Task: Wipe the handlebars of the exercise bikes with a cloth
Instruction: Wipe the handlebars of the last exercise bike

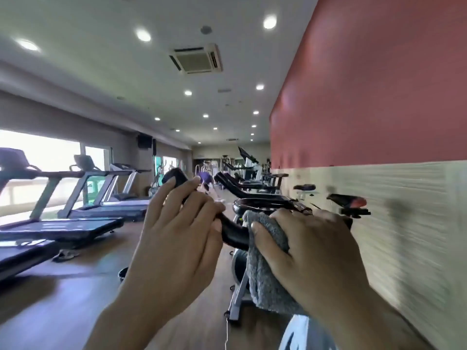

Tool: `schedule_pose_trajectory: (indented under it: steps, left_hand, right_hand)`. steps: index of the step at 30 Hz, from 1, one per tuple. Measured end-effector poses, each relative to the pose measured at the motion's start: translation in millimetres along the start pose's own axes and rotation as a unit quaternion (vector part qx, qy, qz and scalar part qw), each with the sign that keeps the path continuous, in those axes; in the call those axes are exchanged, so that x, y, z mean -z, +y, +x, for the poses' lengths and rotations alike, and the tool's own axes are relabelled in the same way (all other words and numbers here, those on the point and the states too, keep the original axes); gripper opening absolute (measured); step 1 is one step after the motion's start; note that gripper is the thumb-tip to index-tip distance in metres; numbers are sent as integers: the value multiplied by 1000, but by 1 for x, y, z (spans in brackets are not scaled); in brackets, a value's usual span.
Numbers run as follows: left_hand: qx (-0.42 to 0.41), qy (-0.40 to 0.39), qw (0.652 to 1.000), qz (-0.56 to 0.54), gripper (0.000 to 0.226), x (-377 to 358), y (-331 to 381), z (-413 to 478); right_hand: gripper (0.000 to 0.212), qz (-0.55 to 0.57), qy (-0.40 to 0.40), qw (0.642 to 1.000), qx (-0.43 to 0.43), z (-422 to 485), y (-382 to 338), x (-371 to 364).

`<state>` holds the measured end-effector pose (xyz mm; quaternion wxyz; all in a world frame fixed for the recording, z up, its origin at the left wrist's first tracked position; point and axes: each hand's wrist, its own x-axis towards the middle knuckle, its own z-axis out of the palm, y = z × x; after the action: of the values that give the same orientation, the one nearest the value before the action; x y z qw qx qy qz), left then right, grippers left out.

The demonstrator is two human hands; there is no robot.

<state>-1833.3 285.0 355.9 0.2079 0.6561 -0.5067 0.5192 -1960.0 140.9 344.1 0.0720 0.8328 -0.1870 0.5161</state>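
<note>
Gripping the black handlebar (pixel 233 233) with curled fingers, the left hand (pixel 182 223) covers a stretch the grey cloth (pixel 265 274) may miss. The right hand (pixel 310 248) clamps that cloth over the bar's bend, its loose tail liable to slip. The horn's long axis rises up-left, tip pointing away toward the treadmills (pixel 75 223).

Black curved handlebar (pixel 233 232) of nearest bike (pixel 238 296) rises far-left. Grey terry cloth (pixel 265 274) bunched over its right part, tail hanging.
</note>
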Motion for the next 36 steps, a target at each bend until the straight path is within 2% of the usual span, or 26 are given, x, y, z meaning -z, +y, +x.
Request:
schedule_pose_trajectory:
  steps: [3,6,7,10,16,19,21,24,28,29,31,33,34,36]
  left_hand:
    - [14,-98,995,-7,39,19,-2,6]
    - [15,-197,980,-1,43,39,-4,17]
    - [12,-219,976,0,43,44,-5,22]
    - [30,-261,964,-47,38,54,-15,42]
    - [70,-331,940,-36,38,63,-36,67]
    - [82,-329,938,-72,30,63,-36,71]
    - [94,-318,937,-109,27,62,-37,74]
    - [106,-310,935,-136,24,60,-36,73]
    - [119,-298,934,-158,24,57,-33,70]
    - [120,-293,935,-162,25,56,-33,69]
    - [125,-287,935,-166,29,56,-32,69]
    - [127,-288,935,-162,30,55,-30,70]
    - [127,-289,936,-158,30,55,-29,69]
    - [124,-294,937,-139,29,56,-26,67]
  right_hand:
    - [51,-2,-125,992,-16,7,1,15]
    - [48,-20,-137,990,-24,15,-2,25]
    - [49,-9,-172,984,-36,18,-3,27]
    - [54,7,-258,964,-61,20,-4,31]
    - [52,7,-322,946,-43,20,7,48]
    - [45,-11,-292,951,-103,19,8,52]
    - [43,-5,-262,954,-148,23,-18,46]
    - [46,25,-288,953,-95,32,-68,33]
    - [43,4,-292,956,-15,22,-30,39]
    - [40,-13,-280,960,-22,15,-13,44]
    - [37,-28,-255,961,-103,10,4,52]
    - [38,-32,-229,956,-180,14,-11,47]
    - [39,-18,-229,955,-190,17,-25,42]
    - [42,23,-253,959,-127,13,-47,39]
